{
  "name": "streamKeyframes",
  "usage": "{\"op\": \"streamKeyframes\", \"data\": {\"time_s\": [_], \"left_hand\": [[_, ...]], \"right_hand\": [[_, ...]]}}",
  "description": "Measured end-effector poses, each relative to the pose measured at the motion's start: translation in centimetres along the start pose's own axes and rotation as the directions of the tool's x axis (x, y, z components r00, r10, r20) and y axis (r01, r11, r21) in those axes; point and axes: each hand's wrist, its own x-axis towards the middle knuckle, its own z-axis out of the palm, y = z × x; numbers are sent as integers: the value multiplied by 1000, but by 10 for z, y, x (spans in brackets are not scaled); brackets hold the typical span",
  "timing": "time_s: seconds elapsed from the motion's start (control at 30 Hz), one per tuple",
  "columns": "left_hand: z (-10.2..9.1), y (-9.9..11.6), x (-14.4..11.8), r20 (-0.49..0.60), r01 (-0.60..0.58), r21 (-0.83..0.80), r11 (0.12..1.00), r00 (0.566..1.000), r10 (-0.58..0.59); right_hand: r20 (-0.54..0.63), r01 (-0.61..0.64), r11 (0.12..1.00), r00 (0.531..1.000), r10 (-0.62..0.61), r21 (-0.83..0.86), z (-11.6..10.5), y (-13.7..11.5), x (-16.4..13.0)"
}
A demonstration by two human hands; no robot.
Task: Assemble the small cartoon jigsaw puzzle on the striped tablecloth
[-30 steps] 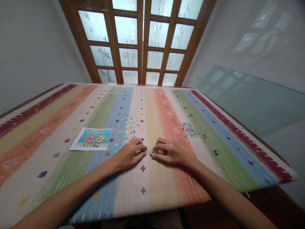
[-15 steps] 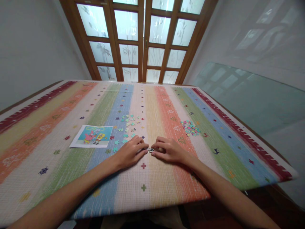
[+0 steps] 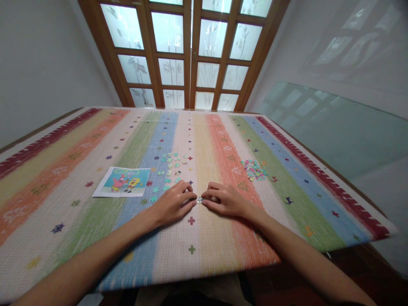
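Between my fingertips, low over the striped tablecloth (image 3: pixel 178 255), are small pale jigsaw puzzle pieces (image 3: pixel 199 199) with dark marks; whether they are joined I cannot tell. My left hand (image 3: pixel 174 200) pinches them from the left side, fingers closed. From the right, my right hand (image 3: pixel 225 199) grips them in the same way. Just beyond my left hand lie several loose turquoise and pale puzzle pieces (image 3: pixel 167 181), spread flat. A printed cartoon picture (image 3: pixel 127 182) on white paper rests farther left.
A heap of mixed, colourful puzzle pieces (image 3: pixel 254 170) sits beyond my right hand. The table's near edge runs below my forearms. Behind the table stands a wooden door with frosted panes (image 3: pixel 172 72); a glass panel (image 3: pixel 334 127) leans along the right wall.
Both hands stay almost in place, still pinching the pieces. The fingertips shift very slightly. The whole view has moved a little.
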Motion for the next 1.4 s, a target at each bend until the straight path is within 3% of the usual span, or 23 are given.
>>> {"op": "streamKeyframes", "data": {"time_s": [0.27, 0.47, 0.8, 1.0, 1.2, 1.4], "left_hand": [[0, 2, 1, -23, -36, 38, 999, 999, 37], [-1, 4, 2, 36, -123, 115, 986, 992, 119], [-1, 9, 4, 46, -213, 274, 938, 977, 208], [-2, 9, 4, 40, -220, 286, 933, 975, 218], [-22, -8, 4, -40, -111, 232, 966, 991, 124], [-35, -42, 2, -203, 220, 285, 933, 965, -165]], "right_hand": [[4, 11, 1000, 1000, -11, -30, 3, 2, 0], [-2, 34, 998, 999, -34, -58, 2, 1, 1], [2, -1, 1000, 1000, 1, -23, 3, 0, 1], [-12, 0, 1000, 1000, -1, -23, 2, 0, 1], [-25, 15, 1000, 1000, -16, -24, 4, 1, 0], [-58, 43, 999, 997, -45, -28, 6, 1, 0]]}}
